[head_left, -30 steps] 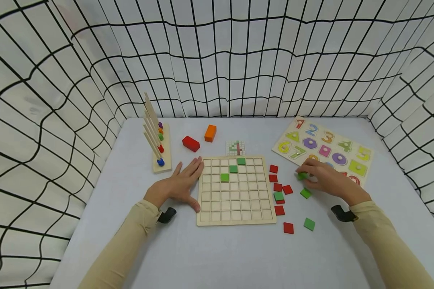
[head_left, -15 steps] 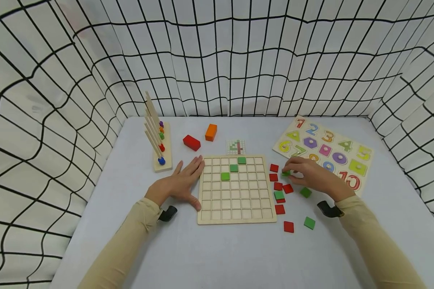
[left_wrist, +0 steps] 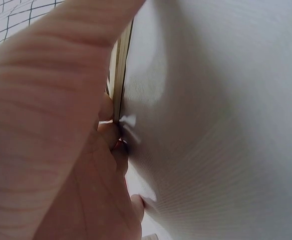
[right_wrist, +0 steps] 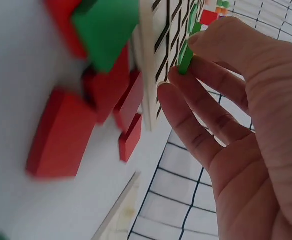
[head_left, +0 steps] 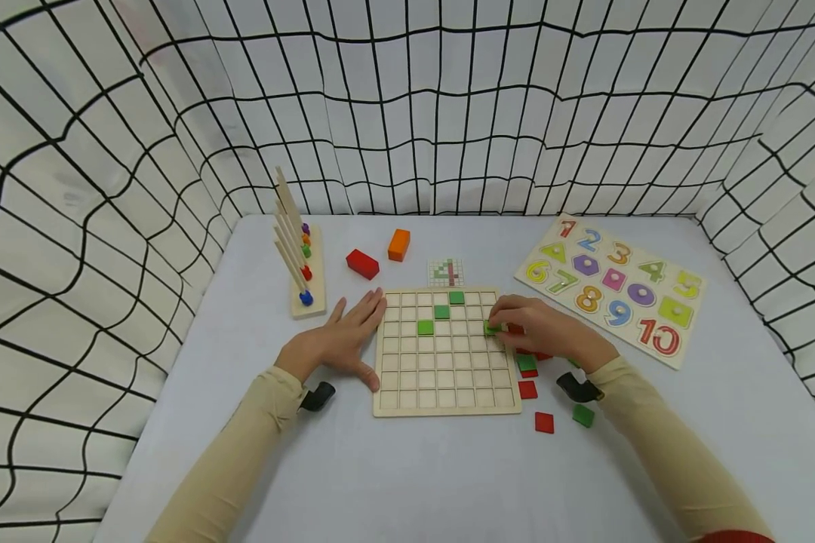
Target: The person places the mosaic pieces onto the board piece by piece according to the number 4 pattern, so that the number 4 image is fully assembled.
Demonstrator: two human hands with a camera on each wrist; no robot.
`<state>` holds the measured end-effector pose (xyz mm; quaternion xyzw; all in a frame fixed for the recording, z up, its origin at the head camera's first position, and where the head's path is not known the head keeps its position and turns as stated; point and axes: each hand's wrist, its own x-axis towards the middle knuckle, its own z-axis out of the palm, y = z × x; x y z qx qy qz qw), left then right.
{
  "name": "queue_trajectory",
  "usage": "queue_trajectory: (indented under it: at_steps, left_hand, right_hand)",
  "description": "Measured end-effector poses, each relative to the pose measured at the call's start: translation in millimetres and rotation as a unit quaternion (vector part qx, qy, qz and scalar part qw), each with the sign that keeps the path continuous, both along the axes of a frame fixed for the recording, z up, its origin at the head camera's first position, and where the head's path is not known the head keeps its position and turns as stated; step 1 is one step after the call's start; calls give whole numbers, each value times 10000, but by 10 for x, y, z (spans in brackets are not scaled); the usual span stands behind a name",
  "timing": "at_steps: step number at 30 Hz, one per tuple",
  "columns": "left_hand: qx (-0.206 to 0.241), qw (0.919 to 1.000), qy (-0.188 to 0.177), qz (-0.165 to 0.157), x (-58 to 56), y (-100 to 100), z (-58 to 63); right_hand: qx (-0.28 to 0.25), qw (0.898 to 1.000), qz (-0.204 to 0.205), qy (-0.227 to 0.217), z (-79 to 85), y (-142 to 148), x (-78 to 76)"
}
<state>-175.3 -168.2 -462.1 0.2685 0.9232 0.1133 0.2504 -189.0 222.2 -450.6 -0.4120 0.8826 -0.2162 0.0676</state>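
A wooden grid board lies flat in the middle of the table, with green square tiles in three of its cells along a diagonal. My left hand is spread flat on the table, its fingertips and thumb against the board's left edge. My right hand is over the board's upper right part. Between its thumb and fingers it pinches a green square tile, close over the cells. Loose red tiles lie along the board's right side, some partly hidden under the right hand.
A number puzzle board lies at the right. Behind the grid are a small pattern card, a red block and an orange block. A wooden stand with upright sticks is at the left. Black netting surrounds the table.
My right hand has moved left with the green tile, from beside the number puzzle to over the grid board. The left hand has stayed at the board's left edge.
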Motion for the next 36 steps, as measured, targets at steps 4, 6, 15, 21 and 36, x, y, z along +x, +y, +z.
queue_trajectory:
  at_steps: [4, 6, 15, 21, 36]
  left_hand:
    - [62, 10000, 13, -19, -1, -11, 1]
    - [33, 10000, 15, -23, -2, -15, 1]
    - [5, 10000, 14, 11, 1, -6, 24]
    - [22, 10000, -14, -3, 3, 1, 30]
    - [-23, 10000, 7, -63, -3, -15, 26]
  right_hand:
    - [-239, 9991, 329, 91, -16, -149, -16]
    - [-344, 9984, 441, 112, -28, -224, -22]
    - [-717, 9890, 1135, 625, -66, -614, -20]
    - [-737, 9834, 1459, 784, -67, -856, -17]
    - [-469, 9764, 1746, 1181, -156, -1302, 12]
